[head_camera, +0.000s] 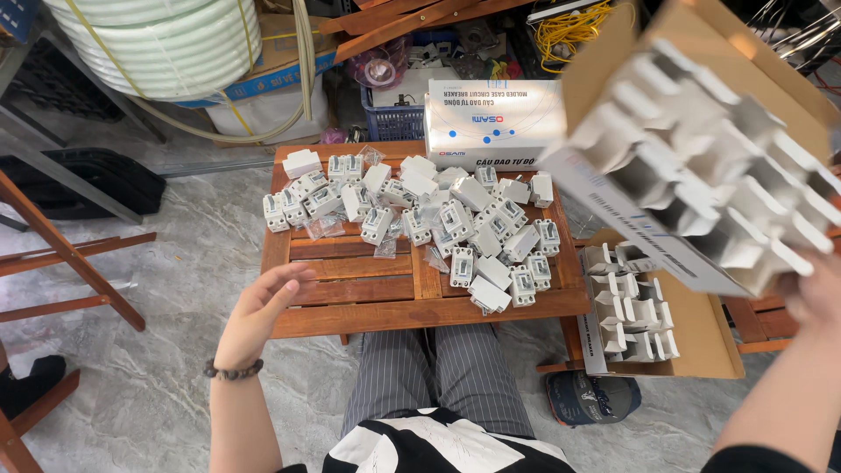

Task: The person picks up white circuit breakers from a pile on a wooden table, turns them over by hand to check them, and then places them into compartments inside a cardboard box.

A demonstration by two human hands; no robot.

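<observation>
My right hand (815,293) grips a large cardboard box (701,140) with white paper dividers inside, tilted with its open side toward me at the upper right. My left hand (263,311) hovers open, holding nothing, over the front left corner of a low slatted wooden table (368,298). On that table lies a heap of several small white circuit breakers (420,219), some with clear plastic bags among them. A closed white carton (492,123) stands at the table's far edge.
A second open cardboard box (661,320) with white dividers lies right of the table. A coil of white hose (158,44) and a blue basket (394,118) sit behind. Wooden frames (61,263) stand at left on the marble floor. My striped trousers (438,377) are below.
</observation>
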